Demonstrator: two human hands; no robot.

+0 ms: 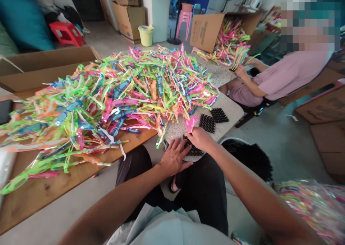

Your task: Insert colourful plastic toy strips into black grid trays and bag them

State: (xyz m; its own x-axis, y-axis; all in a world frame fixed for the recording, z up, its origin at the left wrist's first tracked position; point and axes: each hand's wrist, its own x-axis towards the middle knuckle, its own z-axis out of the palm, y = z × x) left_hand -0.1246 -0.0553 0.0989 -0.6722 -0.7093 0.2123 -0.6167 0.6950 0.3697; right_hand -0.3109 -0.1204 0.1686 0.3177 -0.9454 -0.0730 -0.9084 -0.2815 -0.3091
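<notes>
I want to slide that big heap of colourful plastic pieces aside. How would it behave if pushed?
The heap of colourful plastic pieces would probably move as a tangle, since its thin strips interlock and overlap. The pieces look thin and light, so loose ones at the edge may spill off the wooden table. Long strips likely flex rather than stay stiff.

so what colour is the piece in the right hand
Pink piece, held in the right hand; head view.

Both hands (185, 149) at a black grid tray (193, 150) beside a colourful plastic pile (113, 94)
</notes>
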